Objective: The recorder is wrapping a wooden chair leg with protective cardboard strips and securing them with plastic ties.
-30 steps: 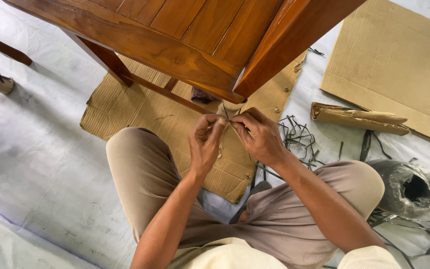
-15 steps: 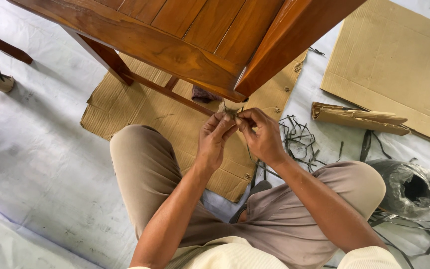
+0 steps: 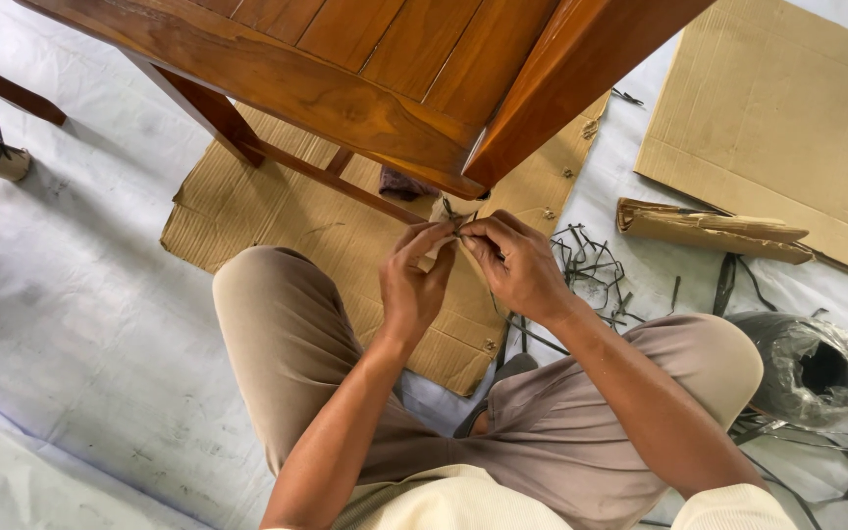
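In the head view, the left hand (image 3: 412, 280) and the right hand (image 3: 517, 267) meet fingertip to fingertip just under the corner of a wooden chair (image 3: 385, 88), right at the chair leg (image 3: 451, 209), whose foot is wrapped in pale cardboard. Both hands pinch a thin dark strap (image 3: 456, 222) — the left thumb and forefinger are closed on it from one side, the right fingers curled and closed on it from the other. The strap sits against the wrapped leg, its short ends sticking up between the fingertips. How it runs around the leg cannot be made out.

Beneath the chair lies a flat sheet of corrugated cardboard (image 3: 247, 216) on a white floor covering (image 3: 71, 314). The person sits with knees spread, in tan trousers. To the right of the hands lies a tangle of cut strap scraps (image 3: 591, 270), then a folded cardboard piece (image 3: 709, 231) — and beyond it a large cardboard sheet (image 3: 787, 118). Near the right knee sits a roll wrapped in clear plastic (image 3: 807, 368).
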